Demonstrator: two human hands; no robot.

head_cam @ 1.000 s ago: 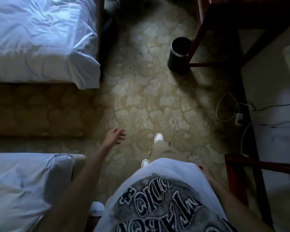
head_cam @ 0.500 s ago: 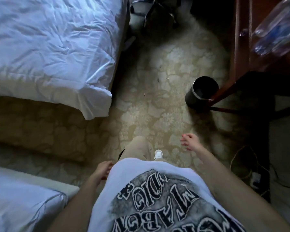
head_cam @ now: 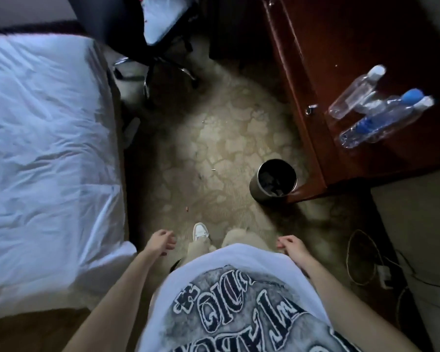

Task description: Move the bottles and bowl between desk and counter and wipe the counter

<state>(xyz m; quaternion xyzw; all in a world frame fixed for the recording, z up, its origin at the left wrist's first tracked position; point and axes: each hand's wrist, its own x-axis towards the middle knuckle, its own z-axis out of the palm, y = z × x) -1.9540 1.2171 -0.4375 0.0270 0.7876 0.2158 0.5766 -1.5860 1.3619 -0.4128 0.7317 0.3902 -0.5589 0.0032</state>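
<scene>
Desk (head_cam: 361, 59) bottles (head_cam: 374, 115) nearer than before, both hands (head_cam: 160, 241) (loose, empty) at hips.

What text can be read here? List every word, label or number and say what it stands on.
T-shirt: large outlined lettering, seen upside down and cut off by the picture's edge; no whole word reads.
Bottles on the desk: a blue label on one, too blurred to read.
Nothing else bears readable text.

1 head-worn camera looks steeply down from standing height, facing the carpet (head_cam: 221, 153) between the bed (head_cam: 48, 148) and the desk (head_cam: 366, 72).
</scene>
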